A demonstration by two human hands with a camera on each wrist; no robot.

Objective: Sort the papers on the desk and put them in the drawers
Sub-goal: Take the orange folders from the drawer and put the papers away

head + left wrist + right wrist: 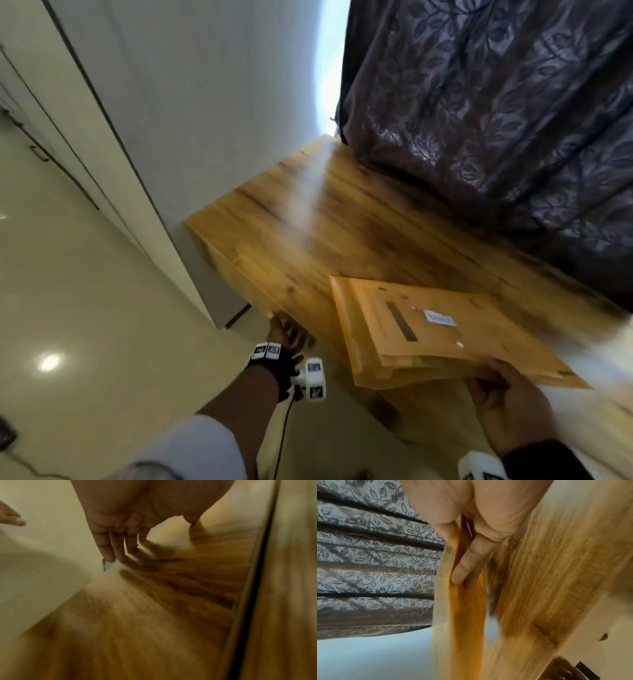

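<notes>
Envelopes [411,329], lower right of the head view, are being pinched at one edge by our right hand [510,411] and risking fanning apart. Our left hand [286,337], fingers straight and holding nothing, is reaching under the desk [308,233] edge, where we are judging it could miss the drawer pull.

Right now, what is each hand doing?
Left hand: open, straight fingers reaching along the desk front.
Right hand: holding the stack of brown envelopes.

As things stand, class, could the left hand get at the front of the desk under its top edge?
Probably yes: the left hand is already at the desk front, fingers extended, nothing between them.
</notes>
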